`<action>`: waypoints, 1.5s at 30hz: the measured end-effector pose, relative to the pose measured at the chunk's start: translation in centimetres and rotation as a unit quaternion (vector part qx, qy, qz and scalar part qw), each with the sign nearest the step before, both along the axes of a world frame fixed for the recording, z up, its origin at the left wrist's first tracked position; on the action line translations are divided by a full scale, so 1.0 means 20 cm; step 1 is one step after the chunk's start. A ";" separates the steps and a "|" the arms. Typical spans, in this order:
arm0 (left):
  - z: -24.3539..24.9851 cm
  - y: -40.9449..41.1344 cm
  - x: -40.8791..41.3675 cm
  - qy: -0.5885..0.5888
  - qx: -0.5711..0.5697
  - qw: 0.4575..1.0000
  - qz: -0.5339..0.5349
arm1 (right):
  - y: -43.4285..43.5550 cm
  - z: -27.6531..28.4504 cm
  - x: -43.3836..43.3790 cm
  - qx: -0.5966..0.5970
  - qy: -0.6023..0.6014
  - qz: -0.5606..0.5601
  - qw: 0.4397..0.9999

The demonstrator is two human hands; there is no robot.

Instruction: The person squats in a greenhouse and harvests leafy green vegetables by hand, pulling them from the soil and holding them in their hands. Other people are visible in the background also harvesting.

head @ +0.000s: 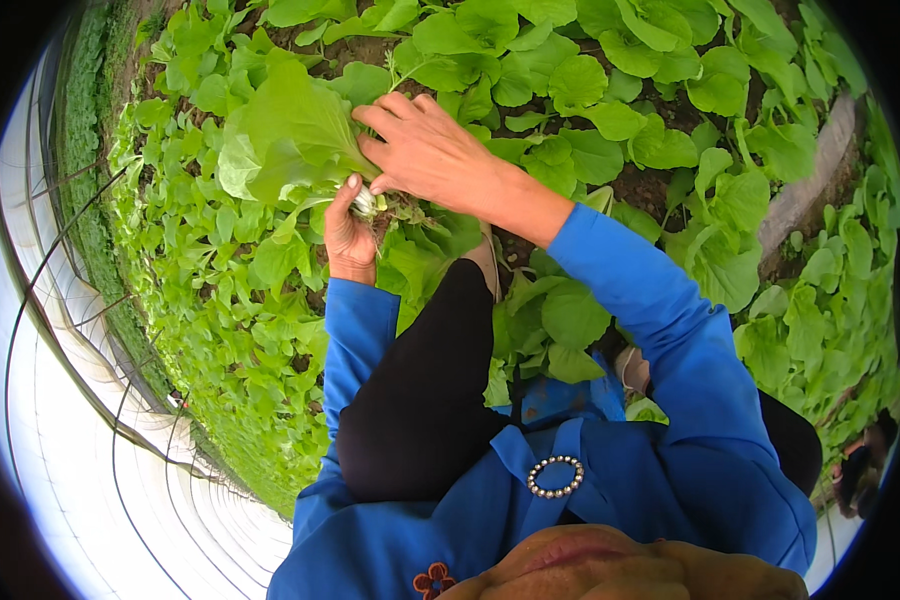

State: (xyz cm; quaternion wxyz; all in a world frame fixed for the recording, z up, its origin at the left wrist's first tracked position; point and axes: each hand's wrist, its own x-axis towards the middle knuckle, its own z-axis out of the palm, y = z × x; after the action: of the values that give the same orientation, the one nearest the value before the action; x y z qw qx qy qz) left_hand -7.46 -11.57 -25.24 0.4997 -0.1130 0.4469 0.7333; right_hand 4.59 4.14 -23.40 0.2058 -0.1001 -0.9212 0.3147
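Note:
My left hand grips an uprooted leafy green plant low down, its thumb against the pale stem base. Broad light-green leaves of this plant fan out to the left of my hands. My right hand is over the same plant from the right, its fingers bent around the leaf stalks and its thumb close to the base. Thin brown roots with bits of soil hang beneath the right hand. The fingers of my left hand are mostly hidden behind the plant.
Dense leafy greens grow all around in dark soil. My black-clad knee rises just below the hands. A worn blue surface shows between my legs. A pale strip runs through the bed at right. Curved greenhouse hoops stand at left.

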 end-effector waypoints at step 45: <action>0.10 -0.09 -0.20 0.004 0.175 0.969 0.177 | 0.70 -0.97 0.17 -0.517 0.007 -0.281 0.808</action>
State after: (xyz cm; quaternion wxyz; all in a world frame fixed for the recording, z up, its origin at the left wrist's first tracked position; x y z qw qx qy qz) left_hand -11.40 -13.42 -23.27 0.3723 -0.0979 0.2865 0.8773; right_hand 7.97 18.21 -42.75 0.2097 -0.4442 -0.5521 0.6737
